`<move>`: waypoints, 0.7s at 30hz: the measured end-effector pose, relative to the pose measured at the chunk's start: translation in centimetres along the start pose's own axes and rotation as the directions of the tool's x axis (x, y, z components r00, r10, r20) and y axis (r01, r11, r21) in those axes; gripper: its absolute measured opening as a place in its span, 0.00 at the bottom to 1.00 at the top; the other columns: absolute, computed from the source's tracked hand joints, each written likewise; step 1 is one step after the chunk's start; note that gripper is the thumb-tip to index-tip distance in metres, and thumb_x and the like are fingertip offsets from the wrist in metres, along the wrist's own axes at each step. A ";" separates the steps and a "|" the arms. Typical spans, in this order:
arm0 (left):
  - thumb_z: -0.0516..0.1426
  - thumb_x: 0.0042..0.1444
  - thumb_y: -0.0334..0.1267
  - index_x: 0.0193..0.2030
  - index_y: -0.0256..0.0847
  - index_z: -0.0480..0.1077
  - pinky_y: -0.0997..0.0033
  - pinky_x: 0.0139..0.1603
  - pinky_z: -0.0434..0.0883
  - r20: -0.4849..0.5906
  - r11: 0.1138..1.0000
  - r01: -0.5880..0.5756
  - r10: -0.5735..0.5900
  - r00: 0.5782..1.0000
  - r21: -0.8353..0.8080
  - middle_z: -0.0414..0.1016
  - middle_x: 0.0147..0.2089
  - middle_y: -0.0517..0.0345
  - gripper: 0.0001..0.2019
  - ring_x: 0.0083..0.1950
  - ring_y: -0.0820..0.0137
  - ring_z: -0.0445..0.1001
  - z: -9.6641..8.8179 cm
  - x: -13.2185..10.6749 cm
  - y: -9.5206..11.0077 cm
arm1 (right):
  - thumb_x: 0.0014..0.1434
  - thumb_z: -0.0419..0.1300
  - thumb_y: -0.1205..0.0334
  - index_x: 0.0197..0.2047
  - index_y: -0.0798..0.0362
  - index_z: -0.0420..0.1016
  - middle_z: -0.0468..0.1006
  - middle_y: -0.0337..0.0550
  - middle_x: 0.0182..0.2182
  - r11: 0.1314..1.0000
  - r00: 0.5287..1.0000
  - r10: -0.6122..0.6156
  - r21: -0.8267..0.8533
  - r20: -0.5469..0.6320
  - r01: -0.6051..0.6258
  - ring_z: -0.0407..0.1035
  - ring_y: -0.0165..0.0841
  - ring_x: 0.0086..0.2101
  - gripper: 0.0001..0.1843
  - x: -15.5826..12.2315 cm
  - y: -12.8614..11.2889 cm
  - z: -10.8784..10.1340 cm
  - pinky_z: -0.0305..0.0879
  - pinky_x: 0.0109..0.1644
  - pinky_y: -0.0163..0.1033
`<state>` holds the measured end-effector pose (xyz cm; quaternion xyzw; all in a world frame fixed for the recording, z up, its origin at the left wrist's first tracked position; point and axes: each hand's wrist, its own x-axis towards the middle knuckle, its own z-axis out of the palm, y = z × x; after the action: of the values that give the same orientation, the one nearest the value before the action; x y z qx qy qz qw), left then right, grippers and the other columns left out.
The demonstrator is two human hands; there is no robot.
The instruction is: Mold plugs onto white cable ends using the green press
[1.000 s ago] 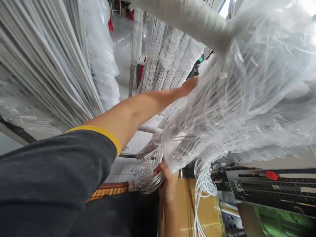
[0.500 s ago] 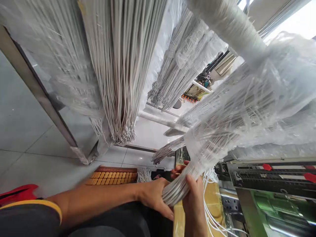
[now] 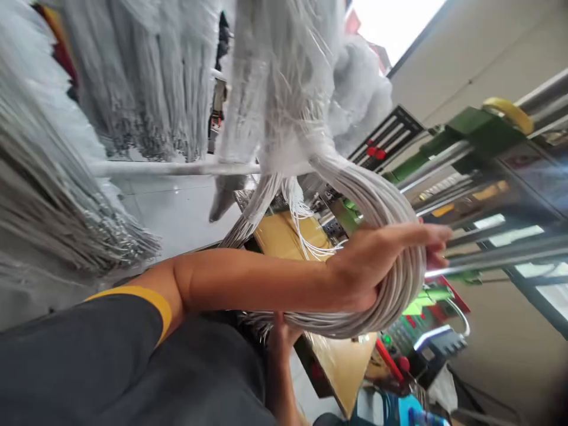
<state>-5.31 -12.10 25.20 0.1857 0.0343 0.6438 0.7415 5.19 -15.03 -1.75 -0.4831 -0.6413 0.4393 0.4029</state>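
Note:
A thick bundle of white wires comes out of a clear plastic wrap hanging above and bends round in a loop to the right and back under my arm. My left hand reaches across from the lower left and is closed round the curve of the loop, fingers over its outer side. My right hand is below my left forearm, mostly hidden, and grips the bundle's lower end where the wire tips fan out.
More wire bundles hang at the left and back over a white rack bar. A brown cardboard box with loose white wires sits below. A machine with green parts and red buttons fills the right side.
The view has swung and tilted to the right. The wire bundle, held straight before, is now bent into a loop. My left hand has moved from the bundle's end out onto the curve.

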 end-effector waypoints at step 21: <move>0.65 0.38 0.34 0.28 0.38 0.70 0.72 0.35 0.73 -0.520 0.827 -0.162 0.477 0.709 0.539 0.73 0.24 0.66 0.10 0.28 0.74 0.71 -25.4 8.1 0.5 | 0.58 0.57 0.40 0.65 0.54 0.59 0.71 0.54 0.53 0.274 0.987 -0.131 -0.953 0.095 0.128 0.63 0.46 0.52 0.38 4.0 2.5 -13.9 0.58 0.57 0.54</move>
<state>-11.84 1.64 3.26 0.1283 0.3982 0.7627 0.4932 18.10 -8.35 0.24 -0.5745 -0.8129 -0.0655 0.0699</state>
